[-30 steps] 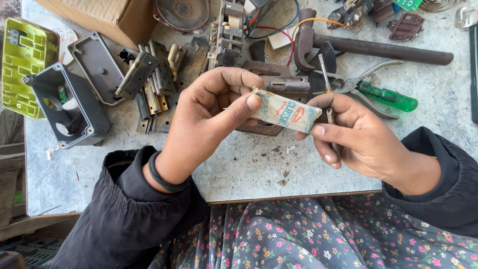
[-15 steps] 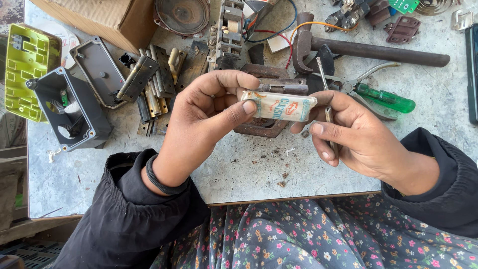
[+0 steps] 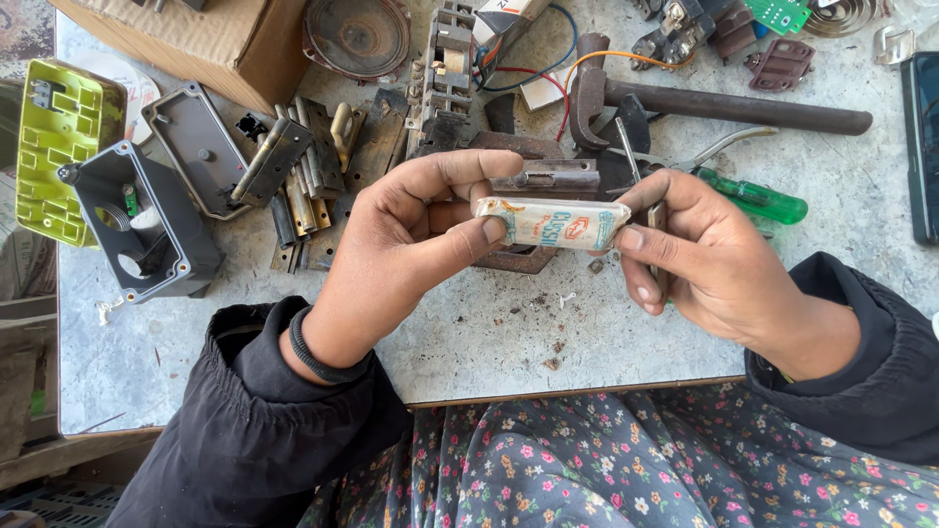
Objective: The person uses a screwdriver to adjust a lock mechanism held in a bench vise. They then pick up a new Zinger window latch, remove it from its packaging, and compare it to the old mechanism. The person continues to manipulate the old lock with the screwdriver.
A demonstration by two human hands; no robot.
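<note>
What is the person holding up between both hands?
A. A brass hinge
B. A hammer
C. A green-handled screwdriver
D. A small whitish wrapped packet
D: the left hand and right hand pinch the two ends of a small whitish wrapped packet, while the green-handled screwdriver and hammer lie on the table.

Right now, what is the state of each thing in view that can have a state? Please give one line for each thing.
Small wrapped packet: wrapper closed, held level by both ends above the table.
Left hand: fingers pinch the packet's left end.
Right hand: fingers pinch the right end and also hold a thin metal tool.
Dark plastic housing: open, lying on the table.
Cardboard box: whether it is open cannot be told.
Green-handled screwdriver: lying flat, untouched.
</note>
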